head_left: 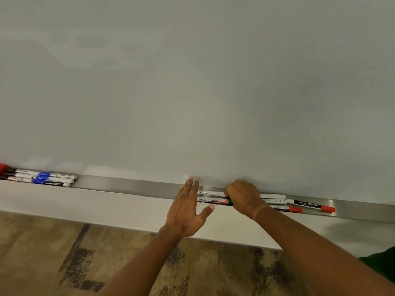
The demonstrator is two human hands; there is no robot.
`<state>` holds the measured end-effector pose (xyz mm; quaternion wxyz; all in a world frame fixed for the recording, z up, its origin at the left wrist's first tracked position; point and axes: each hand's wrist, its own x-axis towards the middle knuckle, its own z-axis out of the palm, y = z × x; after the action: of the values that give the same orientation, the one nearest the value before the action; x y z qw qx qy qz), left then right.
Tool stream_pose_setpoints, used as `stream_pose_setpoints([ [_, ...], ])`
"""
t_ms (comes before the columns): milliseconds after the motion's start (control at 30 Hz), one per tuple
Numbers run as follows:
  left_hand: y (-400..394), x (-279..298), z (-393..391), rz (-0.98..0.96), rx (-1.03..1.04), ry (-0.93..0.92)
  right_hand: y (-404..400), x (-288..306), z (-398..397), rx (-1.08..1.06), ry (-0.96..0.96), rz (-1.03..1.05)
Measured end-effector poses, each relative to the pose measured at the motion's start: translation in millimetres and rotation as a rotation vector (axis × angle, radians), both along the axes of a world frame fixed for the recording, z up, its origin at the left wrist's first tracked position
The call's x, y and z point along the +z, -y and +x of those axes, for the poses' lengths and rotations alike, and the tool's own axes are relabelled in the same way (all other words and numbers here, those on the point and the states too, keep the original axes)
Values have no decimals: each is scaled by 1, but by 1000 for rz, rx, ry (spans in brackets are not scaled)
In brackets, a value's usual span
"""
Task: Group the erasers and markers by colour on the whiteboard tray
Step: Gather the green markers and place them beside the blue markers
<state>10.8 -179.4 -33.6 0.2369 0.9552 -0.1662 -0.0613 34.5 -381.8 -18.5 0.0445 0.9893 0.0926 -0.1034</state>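
Note:
A long metal tray (132,185) runs under the whiteboard (192,82). At its far left lie three blue markers (43,178) beside a red object (3,167) cut off by the frame edge. In the middle lie two green markers (211,198), side by side. My right hand (245,198) is closed over their green caps. My left hand (188,208) is flat and open, fingertips touching the left ends of these markers. To the right of my right hand lie red-capped markers (310,205), partly hidden by my wrist.
A bare stretch of tray separates the blue markers from the green ones. A white ledge (85,207) sits below the tray, and a worn wooden floor (64,253) lies beneath it. A green sleeve edge (382,263) shows at the lower right.

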Motion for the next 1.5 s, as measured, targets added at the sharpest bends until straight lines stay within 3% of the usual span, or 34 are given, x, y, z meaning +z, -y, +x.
stream_pose_setpoints([
  [200,-5,7,4,-96,24,-56,-1,14,1,37,76,63],
  [400,-3,19,13,-611,218,-257,2,63,8,-9,222,517],
  [533,0,24,18,-923,272,-505,-4,91,9,-51,162,782],
  [867,11,15,16,-940,119,-665,-39,104,17,6,-121,821],
  [1067,13,5,9,-1282,179,-834,-63,98,21,-30,-191,917],
  [1400,9,0,-3,-1466,348,-1039,-58,68,15,-132,-186,1006],
  [1500,4,-2,-3,-1503,417,-1063,-33,53,15,-173,-70,843],
])
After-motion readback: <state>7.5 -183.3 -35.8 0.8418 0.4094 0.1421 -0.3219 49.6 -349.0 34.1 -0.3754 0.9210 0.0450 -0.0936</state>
